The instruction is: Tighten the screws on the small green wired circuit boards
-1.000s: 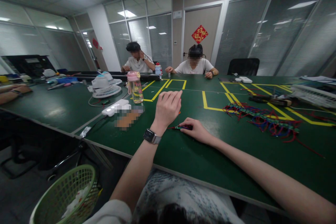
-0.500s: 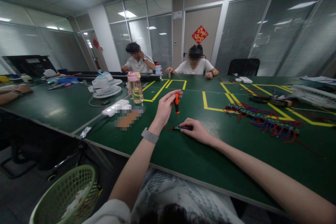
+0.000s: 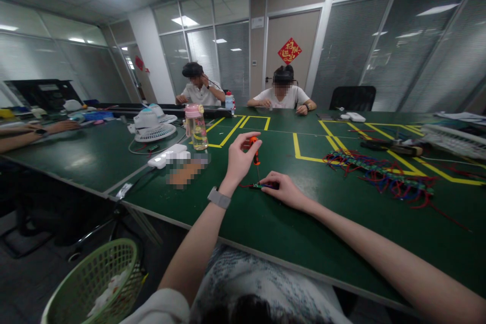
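Observation:
My left hand (image 3: 241,158) is closed round the handle of an orange and black screwdriver (image 3: 256,157), with the thumb across the grip. The screwdriver stands nearly upright, its thin shaft pointing down at a small green circuit board (image 3: 256,186) with wires. Whether the tip touches the board is too small to tell. My right hand (image 3: 281,187) pinches the right end of that board against the green table (image 3: 243,217). A row of similar boards with red and blue wires (image 3: 379,172) lies to the right.
A pink-lidded bottle (image 3: 196,129), white fans (image 3: 154,126) and a white power adapter (image 3: 169,156) stand left of my hands. Yellow tape (image 3: 296,147) marks the table. A green basket (image 3: 94,283) is below the front edge. Two people sit opposite; another person's arm (image 3: 41,130) reaches in at left.
My left hand has turned on the screwdriver handle, its thumb now across the front and its fingers curled. My right hand and the board have stayed in place.

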Available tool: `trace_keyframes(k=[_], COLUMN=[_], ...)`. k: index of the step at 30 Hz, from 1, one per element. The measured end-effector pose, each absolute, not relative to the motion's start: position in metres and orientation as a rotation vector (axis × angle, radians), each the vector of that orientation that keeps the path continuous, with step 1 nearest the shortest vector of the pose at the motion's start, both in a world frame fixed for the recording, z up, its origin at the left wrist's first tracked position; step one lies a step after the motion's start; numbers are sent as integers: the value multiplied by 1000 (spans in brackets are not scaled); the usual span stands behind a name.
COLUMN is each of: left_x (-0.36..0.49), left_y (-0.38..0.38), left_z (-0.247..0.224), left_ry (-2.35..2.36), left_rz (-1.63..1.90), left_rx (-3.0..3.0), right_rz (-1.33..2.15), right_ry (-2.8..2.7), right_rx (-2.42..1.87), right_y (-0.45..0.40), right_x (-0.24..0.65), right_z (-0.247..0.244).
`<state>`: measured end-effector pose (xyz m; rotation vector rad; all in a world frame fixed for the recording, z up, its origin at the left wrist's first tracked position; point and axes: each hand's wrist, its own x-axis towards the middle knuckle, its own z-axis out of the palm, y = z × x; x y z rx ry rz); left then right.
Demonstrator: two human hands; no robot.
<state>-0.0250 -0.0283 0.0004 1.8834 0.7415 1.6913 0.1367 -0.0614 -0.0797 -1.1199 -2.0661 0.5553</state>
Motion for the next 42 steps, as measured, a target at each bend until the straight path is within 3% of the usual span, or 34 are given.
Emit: trace_keyframes(k=[7,25,31,37,42], left_x=[-29,-24,-25,-24,-26], left_y=[-35,-28,-30,-26,-30], left_z=[1,0,-1,-1,-1], left_ry=[914,608,760,467,750], left_rz=[1802,1563,1701,1456,1670], left_rx=[2237,1754,1928,1698,2070], right_rz=[559,554,553,562,557], right_ry=[-2067,-2067,-2058,-2063,-2060], right_rx=[-1130,-1117,-1120,-1111,-1116], right_y=[-63,-62,-62,-63,-62], right_x=[136,137,137,136,136], right_z=[-78,-79,-80,-78,-79])
